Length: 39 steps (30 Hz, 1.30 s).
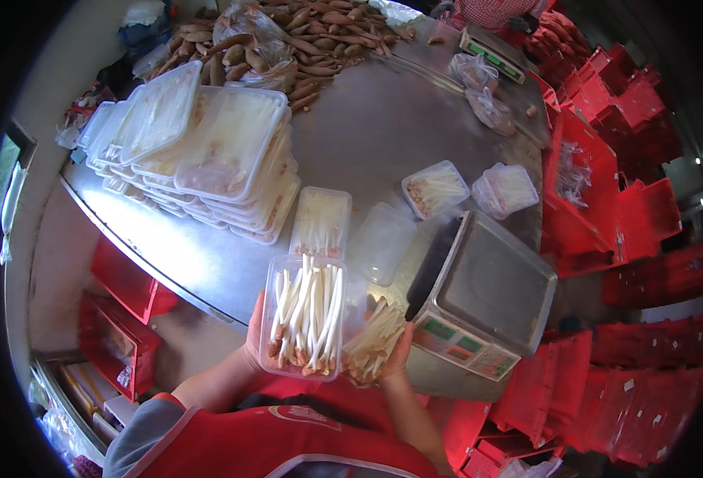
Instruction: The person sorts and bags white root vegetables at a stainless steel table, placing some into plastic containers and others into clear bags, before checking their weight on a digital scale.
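A clear plastic tray [302,319] of long white stalks with reddish-brown root ends is held up in front of me. My left hand [257,334] grips its left side; most of the fingers are hidden. Close to the tray's right side, my right hand [396,357] holds a loose bunch of similar, yellower stalks [372,343]. Just right of that hand stands a digital scale [486,287] with a bare metal pan. Behind the held tray lies another filled tray [321,222] with a translucent cover. An unfilled translucent tray or lid [389,242] rests beside it.
Stacked filled trays [226,143] rise at the left of the metal table [363,137]. Brown root tubers [327,30] are heaped at the back. Smaller filled boxes [436,188] sit beyond the scale. Red crates [584,197] crowd the right. Another person's checked sleeve [489,13] shows at the far edge.
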Each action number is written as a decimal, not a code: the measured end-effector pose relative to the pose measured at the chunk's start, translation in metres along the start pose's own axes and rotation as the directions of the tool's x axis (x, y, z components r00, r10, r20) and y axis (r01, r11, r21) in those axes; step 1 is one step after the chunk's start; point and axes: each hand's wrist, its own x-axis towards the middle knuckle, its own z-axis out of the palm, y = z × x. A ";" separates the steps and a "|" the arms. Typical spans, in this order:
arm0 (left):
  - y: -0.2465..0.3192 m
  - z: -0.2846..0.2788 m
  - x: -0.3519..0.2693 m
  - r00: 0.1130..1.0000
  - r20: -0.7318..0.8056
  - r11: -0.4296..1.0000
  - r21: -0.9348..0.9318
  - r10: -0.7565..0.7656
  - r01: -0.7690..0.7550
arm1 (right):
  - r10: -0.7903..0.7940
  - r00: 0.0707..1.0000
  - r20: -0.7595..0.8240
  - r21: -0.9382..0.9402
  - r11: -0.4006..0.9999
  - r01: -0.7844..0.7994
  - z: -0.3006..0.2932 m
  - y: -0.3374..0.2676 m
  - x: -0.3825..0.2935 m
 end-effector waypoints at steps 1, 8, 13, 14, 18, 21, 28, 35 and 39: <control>0.001 -0.001 0.002 0.999 -0.039 0.994 0.105 0.027 -0.023 | 0.003 0.999 0.033 0.010 1.000 -0.003 0.001 0.000 -0.001; 0.011 -0.016 0.003 0.998 -0.003 0.991 0.117 0.060 -0.059 | -0.021 0.993 0.118 -0.019 1.000 0.023 0.007 0.004 -0.009; 0.029 -0.023 -0.002 1.000 0.011 0.942 0.335 0.008 -0.011 | -0.014 0.992 0.123 -0.074 0.997 0.023 0.010 0.009 -0.012; 0.037 -0.034 0.002 0.996 -0.043 0.932 0.358 0.072 -0.052 | -0.020 0.990 0.136 -0.084 0.996 0.031 0.009 0.010 -0.012; 0.067 -0.012 0.011 0.986 -0.012 0.965 0.204 -0.164 0.163 | 0.000 0.981 0.196 -0.074 0.997 0.015 0.005 0.009 -0.011; 0.084 0.006 0.015 0.997 -0.070 0.805 0.593 0.010 0.034 | 0.014 0.965 0.263 -0.049 0.999 -0.001 0.011 0.011 -0.011; 0.066 0.080 0.038 0.960 0.154 -0.383 0.922 0.232 -0.055 | 0.114 0.921 0.372 0.121 0.978 -0.169 0.029 0.017 -0.016; -0.003 0.038 0.053 0.904 0.352 -0.968 0.032 0.242 0.247 | -0.010 0.954 0.299 -0.083 0.996 0.036 0.005 0.009 -0.018; -0.009 0.031 0.051 0.886 0.403 -0.969 0.010 0.230 0.247 | -0.056 0.953 0.298 -0.023 0.998 0.066 -0.008 0.008 -0.016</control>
